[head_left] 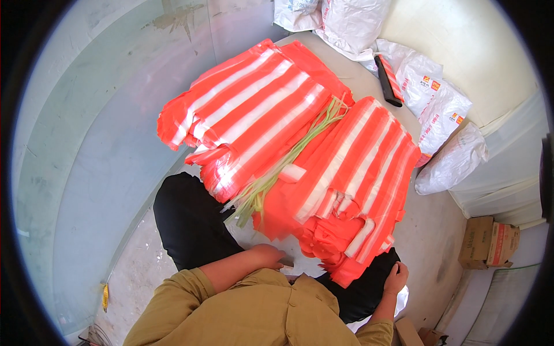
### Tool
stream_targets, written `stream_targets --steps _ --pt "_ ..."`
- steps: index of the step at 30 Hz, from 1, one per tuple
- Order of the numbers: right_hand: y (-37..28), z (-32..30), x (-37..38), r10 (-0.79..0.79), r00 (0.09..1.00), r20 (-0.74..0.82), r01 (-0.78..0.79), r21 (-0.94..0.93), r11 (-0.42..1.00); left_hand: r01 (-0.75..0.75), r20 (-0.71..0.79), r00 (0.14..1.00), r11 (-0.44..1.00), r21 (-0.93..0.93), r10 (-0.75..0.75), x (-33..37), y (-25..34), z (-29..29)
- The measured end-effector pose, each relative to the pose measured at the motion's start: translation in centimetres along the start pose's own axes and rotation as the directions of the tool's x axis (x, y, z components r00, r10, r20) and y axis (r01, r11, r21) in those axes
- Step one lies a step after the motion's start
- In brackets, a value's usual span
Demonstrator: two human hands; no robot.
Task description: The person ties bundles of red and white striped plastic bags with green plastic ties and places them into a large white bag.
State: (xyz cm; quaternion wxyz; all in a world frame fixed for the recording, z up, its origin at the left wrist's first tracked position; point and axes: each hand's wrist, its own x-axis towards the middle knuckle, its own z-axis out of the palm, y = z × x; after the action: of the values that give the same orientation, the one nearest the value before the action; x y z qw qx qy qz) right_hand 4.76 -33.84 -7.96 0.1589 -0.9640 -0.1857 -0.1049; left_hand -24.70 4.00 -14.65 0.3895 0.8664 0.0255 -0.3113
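Note:
Two stacks of red-and-white striped plastic bags lie in front of me, a left stack (248, 109) and a right stack (358, 167). Between them runs a bundle of thin pale green ties (300, 147), its ends hanging over the near side. My left hand (267, 256) is closed low over my lap, below the ties, and a small greyish thing beside its fingertips is too small to make out. On my right thigh rests my right hand (396, 278), fingers laid along the black trousers, just beyond the right stack's near edge.
White printed sacks (427, 98) stand along the back and right of the table (309, 46). A black-edged striped roll or handle (388, 81) lies beside them. Cardboard boxes (487, 242) sit on the floor at right. A glass panel (109, 161) curves along the left.

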Motion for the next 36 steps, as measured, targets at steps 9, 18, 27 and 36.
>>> stream_targets --steps 9,18,27,36 --pt "0.1 -0.1 0.0 0.038 0.999 0.03 -0.038 0.009 0.999 0.021 0.027 0.999 0.999 0.031 -0.022 0.2 -0.1 0.1" --pt "-0.9 -0.3 0.1 0.007 1.0 0.026 -0.007 0.016 1.0 0.032 0.0 0.999 0.999 0.02 -0.032 -0.4 0.2 -0.3" --pt "-15.3 -1.9 3.7 -0.42 0.899 -0.125 0.438 0.278 0.855 0.033 0.049 0.998 0.998 -0.059 -0.03 -1.2 1.6 -1.9" --pt "-26.9 1.1 6.3 -0.626 0.779 -0.025 0.579 0.41 0.705 -0.028 -0.03 0.999 0.995 -0.095 0.025 -1.5 0.3 -1.4"
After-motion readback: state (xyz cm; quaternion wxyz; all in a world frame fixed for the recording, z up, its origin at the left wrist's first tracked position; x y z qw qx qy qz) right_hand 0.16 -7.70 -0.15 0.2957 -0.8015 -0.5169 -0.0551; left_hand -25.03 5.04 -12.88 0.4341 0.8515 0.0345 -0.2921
